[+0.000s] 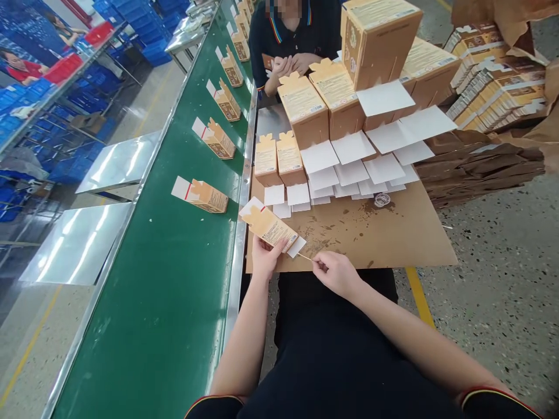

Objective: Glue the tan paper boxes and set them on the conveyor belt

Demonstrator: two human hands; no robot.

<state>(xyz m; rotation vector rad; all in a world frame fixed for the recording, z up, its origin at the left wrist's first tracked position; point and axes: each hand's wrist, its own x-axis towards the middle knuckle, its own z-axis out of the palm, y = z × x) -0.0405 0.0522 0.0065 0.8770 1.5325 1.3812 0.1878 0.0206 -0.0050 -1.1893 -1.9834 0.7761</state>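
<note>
My left hand (pixel 265 256) is closed around a small tan carton (pixel 273 228), tilted over the near left corner of the cardboard-covered table (pixel 393 233). Its white end flap (pixel 297 247) points toward my right side. My right hand (pixel 334 270) pinches a thin pale stick (pixel 305 256), whose far tip reaches the flap end of the carton. Whether that tip touches the carton, I cannot tell. Beyond my hands, a stack of tan cartons (pixel 305 119) stands with white flaps sticking out toward me.
A green conveyor belt (pixel 144 326) runs along my left, carrying a row of cartons (pixel 209 196). A small clear round dish (pixel 382 200) sits by the stack amid brown stains. Across the table is a co-worker (pixel 297 35). Flat carton bundles (pixel 502 87) lie at right.
</note>
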